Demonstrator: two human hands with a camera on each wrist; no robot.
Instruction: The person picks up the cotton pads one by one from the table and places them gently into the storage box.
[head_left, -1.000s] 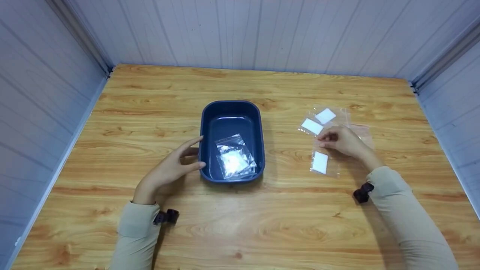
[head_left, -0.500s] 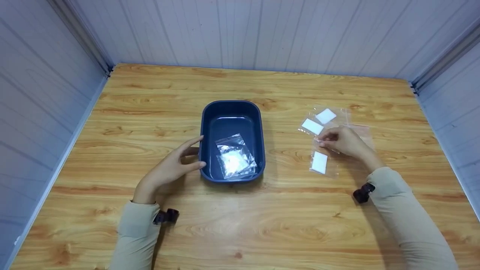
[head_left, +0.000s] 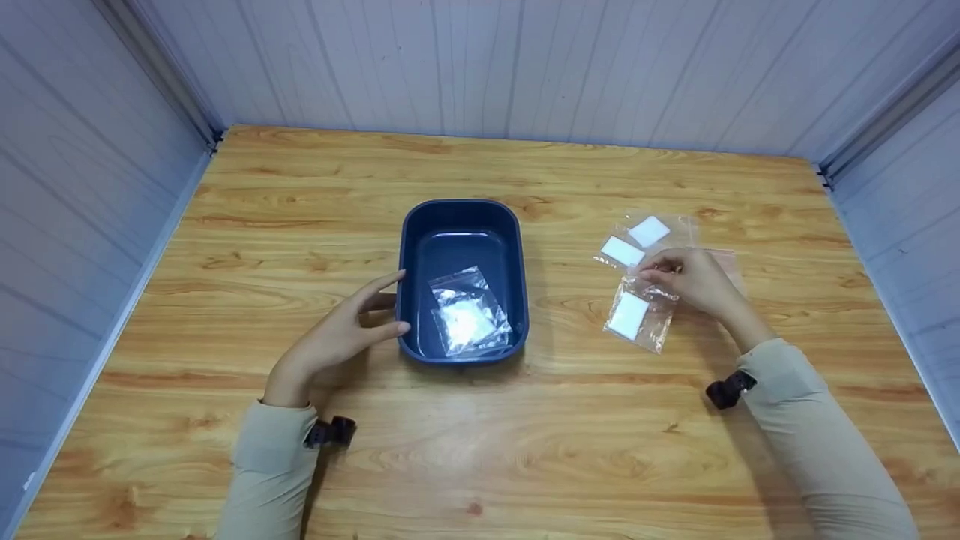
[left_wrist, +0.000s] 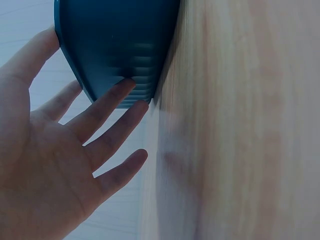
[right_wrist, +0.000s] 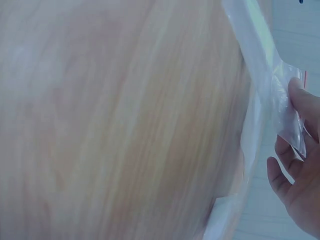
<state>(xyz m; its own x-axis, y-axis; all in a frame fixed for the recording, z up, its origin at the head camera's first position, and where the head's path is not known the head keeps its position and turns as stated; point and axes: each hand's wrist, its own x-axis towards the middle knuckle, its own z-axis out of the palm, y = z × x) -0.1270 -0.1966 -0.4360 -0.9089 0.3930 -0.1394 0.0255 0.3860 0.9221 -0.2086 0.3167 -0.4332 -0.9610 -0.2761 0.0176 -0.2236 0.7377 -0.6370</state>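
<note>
At the right of the head view, the right hand (head_left: 697, 283) pinches the top end of a clear plastic bag (head_left: 657, 324) between thumb and fingers; the bag is thin, creased and glossy, slanting toward the lower left, with a flat white rectangle (head_left: 628, 315) in its lower part; in the right wrist view a red line shows along its edge by the thumb; just above the fingertips in the head view, two other bags (head_left: 622, 251) with white rectangles lie on the wood-grained table (head_left: 465, 450); left of centre, the left hand (head_left: 337, 334) spreads its fingers wide, touching a dark blue tray (head_left: 463, 259); shiny bags (head_left: 471, 319) lie in the tray's lower half.
</note>
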